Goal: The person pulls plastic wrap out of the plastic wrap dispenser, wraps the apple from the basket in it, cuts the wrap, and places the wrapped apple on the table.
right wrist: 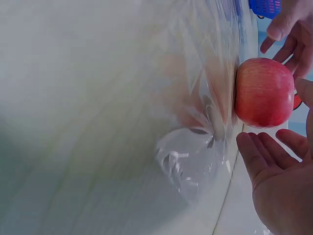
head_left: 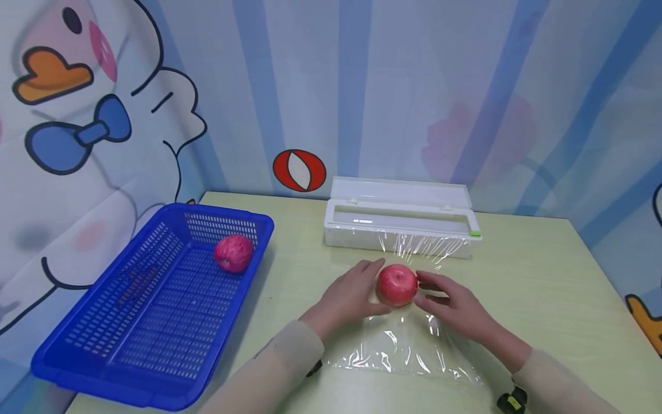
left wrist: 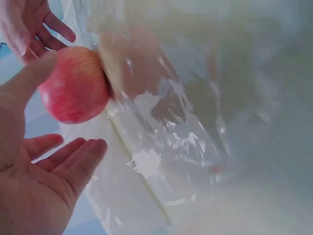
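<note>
A red apple (head_left: 397,285) sits stem up on a sheet of clear plastic film (head_left: 398,345) that lies on the table. My left hand (head_left: 351,292) is at its left side, and my right hand (head_left: 455,305) at its right. In the left wrist view the left thumb overlaps the apple (left wrist: 76,85), while the left fingers (left wrist: 80,161) are apart from it. From the right wrist, the right fingers (right wrist: 266,154) appear spread beside the apple (right wrist: 264,93), not wrapped round it. Whether either thumb touches the apple, I cannot tell.
Behind the apple stands a white film dispenser box (head_left: 403,230) with its lid raised; the film runs out over its front edge. On the left is a blue plastic basket (head_left: 207,368) holding another red apple (head_left: 234,253). A printed cloth (head_left: 393,86) hangs behind the table.
</note>
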{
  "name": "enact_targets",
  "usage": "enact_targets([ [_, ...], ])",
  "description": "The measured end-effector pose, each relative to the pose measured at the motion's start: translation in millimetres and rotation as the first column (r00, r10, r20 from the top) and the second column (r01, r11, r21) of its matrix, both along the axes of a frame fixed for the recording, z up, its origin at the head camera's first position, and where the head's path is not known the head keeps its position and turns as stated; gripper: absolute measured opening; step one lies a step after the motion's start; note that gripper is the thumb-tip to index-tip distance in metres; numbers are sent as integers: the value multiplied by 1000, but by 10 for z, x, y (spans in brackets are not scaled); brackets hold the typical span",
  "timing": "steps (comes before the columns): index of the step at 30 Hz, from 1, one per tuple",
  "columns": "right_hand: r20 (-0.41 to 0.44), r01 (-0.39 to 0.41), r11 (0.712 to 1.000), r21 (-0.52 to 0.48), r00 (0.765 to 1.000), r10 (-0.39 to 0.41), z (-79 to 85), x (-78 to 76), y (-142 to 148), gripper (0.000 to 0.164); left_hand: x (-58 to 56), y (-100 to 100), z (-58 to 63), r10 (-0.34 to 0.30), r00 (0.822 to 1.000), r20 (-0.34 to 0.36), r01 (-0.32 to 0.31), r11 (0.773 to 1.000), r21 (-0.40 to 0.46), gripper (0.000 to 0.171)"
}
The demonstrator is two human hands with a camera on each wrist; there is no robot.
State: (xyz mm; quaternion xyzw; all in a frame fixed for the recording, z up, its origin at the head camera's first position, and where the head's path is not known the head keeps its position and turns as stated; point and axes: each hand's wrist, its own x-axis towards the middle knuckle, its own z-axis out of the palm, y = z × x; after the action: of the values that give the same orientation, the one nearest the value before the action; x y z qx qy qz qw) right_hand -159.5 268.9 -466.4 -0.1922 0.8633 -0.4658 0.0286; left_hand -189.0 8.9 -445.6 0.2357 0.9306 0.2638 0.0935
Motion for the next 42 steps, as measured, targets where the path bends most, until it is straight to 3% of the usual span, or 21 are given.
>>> enact_targets([
  [7, -132, -64, 986, 155, 988, 85, 71, 295, 141, 54, 304, -226, 91, -52, 996, -78, 35, 977, -211, 80],
  [10, -246, -81, 955, 285, 957, 154, 75, 442, 186, 51, 440, -309, 119, -115, 988, -105, 87, 966, -243, 65],
  [13, -347, -87, 914, 397, 908, 237, 56, 575, 216, 48, 557, -368, 134, -205, 967, -149, 160, 951, -266, 48],
  [18, -376, -139, 853, 503, 853, 361, 3, 741, 248, 42, 715, -441, 103, -351, 904, -242, 256, 901, -351, 28],
  [24, -276, -190, 796, 575, 871, 407, -40, 869, 274, 41, 828, -524, 28, -428, 856, -291, 265, 845, -464, 13],
  [29, -296, -202, 770, 606, 840, 454, -103, 903, 309, 38, 878, -591, -61, -457, 814, -358, 260, 839, -478, 7],
  [32, -315, -205, 755, 623, 817, 482, -142, 902, 338, 37, 912, -634, -119, -474, 768, -431, 249, 841, -481, 11],
  [35, -334, -208, 743, 636, 794, 508, -165, 897, 356, 39, 947, -670, -162, -488, 709, -509, 227, 842, -490, 15],
  [38, -366, -197, 732, 652, 764, 532, -168, 904, 359, 40, 976, -698, -179, -511, 660, -551, 214, 831, -514, 18],
  [40, -328, -205, 701, 683, 771, 546, -142, 917, 349, 50, 990, -715, -179, -525, 639, -563, 206, 821, -532, 19],
  [42, -305, -195, 666, 720, 773, 556, -112, 937, 334, 59, 997, -732, -179, -533, 631, -563, 205, 815, -542, 19],
])
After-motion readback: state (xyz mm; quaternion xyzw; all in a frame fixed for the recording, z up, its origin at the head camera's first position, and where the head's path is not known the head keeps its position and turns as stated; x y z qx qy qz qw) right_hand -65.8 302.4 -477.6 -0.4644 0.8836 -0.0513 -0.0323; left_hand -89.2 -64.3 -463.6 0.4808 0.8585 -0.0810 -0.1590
